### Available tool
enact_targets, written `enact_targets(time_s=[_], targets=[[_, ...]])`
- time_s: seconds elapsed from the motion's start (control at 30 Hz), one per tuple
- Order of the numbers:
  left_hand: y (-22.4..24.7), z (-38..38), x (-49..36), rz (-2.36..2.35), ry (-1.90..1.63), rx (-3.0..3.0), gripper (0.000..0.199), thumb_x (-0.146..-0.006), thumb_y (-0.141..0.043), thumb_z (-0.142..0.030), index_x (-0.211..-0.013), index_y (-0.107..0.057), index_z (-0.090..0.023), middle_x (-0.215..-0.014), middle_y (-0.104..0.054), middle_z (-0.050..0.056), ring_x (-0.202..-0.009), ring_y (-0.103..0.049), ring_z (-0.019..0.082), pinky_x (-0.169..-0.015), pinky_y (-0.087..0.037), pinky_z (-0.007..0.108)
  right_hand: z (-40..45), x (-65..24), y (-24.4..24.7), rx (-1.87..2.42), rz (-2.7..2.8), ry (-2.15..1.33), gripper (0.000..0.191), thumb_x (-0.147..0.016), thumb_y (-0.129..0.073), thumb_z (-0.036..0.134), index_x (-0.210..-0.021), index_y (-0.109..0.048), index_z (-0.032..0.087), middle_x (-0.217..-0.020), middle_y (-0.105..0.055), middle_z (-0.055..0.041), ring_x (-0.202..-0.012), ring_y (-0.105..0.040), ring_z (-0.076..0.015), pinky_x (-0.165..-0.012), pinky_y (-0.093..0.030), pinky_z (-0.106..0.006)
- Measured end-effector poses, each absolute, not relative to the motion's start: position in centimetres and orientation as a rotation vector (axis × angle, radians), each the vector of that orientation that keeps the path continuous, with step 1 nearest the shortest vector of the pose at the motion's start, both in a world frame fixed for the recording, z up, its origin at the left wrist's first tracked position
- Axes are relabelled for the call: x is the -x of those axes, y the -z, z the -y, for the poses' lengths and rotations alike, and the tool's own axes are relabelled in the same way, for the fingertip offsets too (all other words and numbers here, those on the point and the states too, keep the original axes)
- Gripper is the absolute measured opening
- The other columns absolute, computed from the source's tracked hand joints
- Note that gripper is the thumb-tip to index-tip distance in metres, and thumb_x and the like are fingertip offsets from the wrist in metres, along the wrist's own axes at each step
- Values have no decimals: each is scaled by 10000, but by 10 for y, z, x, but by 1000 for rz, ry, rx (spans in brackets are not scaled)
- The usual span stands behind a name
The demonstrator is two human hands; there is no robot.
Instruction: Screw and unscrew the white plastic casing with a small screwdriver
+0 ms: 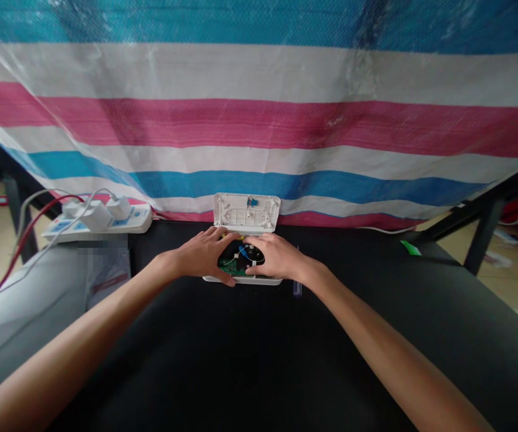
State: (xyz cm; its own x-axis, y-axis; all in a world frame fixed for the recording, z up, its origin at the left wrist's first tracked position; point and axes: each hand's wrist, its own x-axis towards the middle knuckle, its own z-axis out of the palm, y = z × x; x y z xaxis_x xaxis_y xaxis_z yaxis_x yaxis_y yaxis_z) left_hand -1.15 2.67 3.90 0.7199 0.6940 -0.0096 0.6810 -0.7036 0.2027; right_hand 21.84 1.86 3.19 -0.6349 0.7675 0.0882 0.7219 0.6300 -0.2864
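Observation:
A white router [243, 279] lies opened on the black table, its green circuit board [228, 268] showing along with a blue connector [243, 251] and a thin white cable. My left hand [204, 251] grips the router's left side, thumb at the near edge and fingers over the far edge. From the right, my right hand [281, 255] grips the other side, its thumb reaching in over the board. Both hands hide the router's ends. Just behind it, the white cover [246, 215] rests with its ribbed inside facing me. Beside my right hand lies a screwdriver with a bluish translucent handle [297, 289].
At the back left stands a white power strip [135, 223] with plugs and white and red cables. A clear plastic bag [108, 273] lies before it. A green scrap [410, 248] sits back right. A striped plastic sheet [259, 123] hangs behind the table [240, 360].

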Motion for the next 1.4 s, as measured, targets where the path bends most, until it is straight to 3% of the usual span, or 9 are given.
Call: enact_targets(time_s=[0.33,0.63,0.9,1.4], targets=[[-40,-24,10,-1155,-63,-2691,1044,-632,-761,-691,-1464,-319,-240,-1459,-410,155,-1325,-413,375,-1082,-352,497,-21,-219,-28,1167,2638,-341,670,-738,-777,425,-1327,-580,172,-1250,-670,-136,-1125,-634,-311,-962,-491,-411],[-28,-23,18,-1131,-236,-2696,1036,-635,-733,-728,-1461,-324,-256,-1454,-426,135,-1317,-422,359,-1091,-345,496,-22,-221,-32,1135,2642,-345,630,-722,-780,439,-1245,-612,131,-1170,-682,-146,-1072,-632,-309,-936,-491,-423],[-30,-24,17,-1193,-172,-2672,1113,-620,-724,-751,-1490,-266,-230,-1451,-430,164,-1321,-422,379,-1082,-341,503,-28,-225,-29,1111,2618,-369,534,-686,-806,420,-1118,-599,185,-1037,-679,-102,-982,-629,-284,-856,-486,-398],[-35,-22,13,-1213,-138,-2665,1122,-591,-772,-694,-1488,-273,-239,-1428,-450,151,-1307,-433,372,-1077,-348,491,-27,-227,-26,1066,2543,-466,641,-655,-818,390,-1186,-504,215,-1164,-649,-95,-1081,-621,-280,-928,-486,-407]])
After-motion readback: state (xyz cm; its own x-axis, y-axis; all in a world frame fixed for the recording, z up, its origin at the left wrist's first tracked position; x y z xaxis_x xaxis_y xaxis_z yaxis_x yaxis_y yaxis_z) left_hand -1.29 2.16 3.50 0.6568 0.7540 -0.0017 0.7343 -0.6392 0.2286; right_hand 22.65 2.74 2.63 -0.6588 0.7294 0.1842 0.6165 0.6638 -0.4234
